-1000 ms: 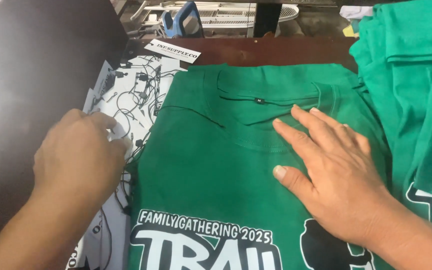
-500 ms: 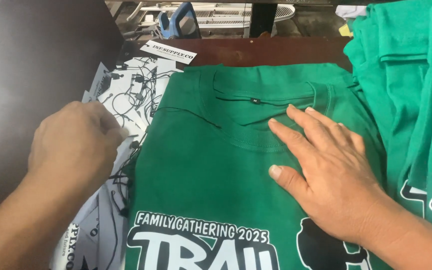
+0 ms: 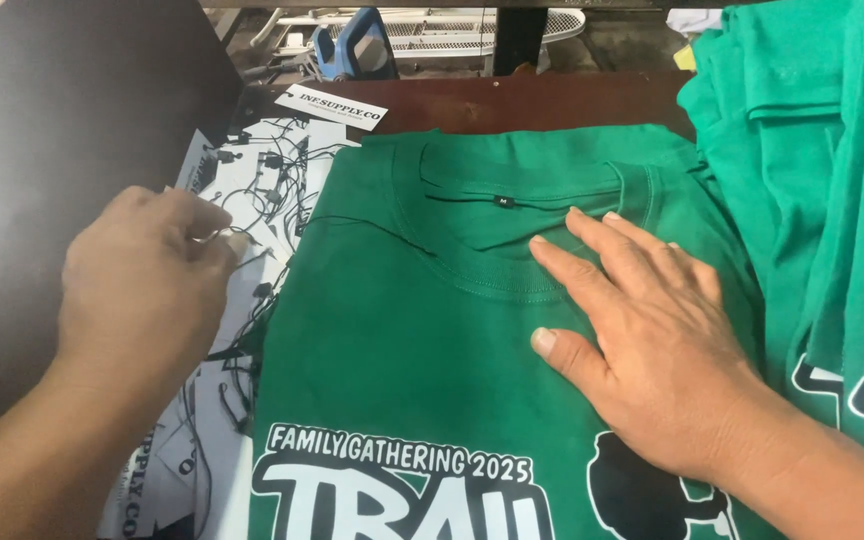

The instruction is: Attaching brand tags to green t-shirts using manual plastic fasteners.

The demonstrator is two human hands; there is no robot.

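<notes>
Pinched fingertips of our left hand (image 3: 142,290) close on a black-stringed tag (image 3: 242,240) just left of the shirt (image 3: 392,350). Our right hand (image 3: 652,350) lies flat, fingers spread, on the shirt below its collar (image 3: 497,285).

Soft, even indoor light, slight shadow under the right hand (image 3: 662,350), sharp centre, dim top-left corner.

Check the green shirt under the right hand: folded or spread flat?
Spread flat, front up: the green shirt shows its collar and chest print, with the right hand pressed on it. Its lower part is out of frame.
</notes>
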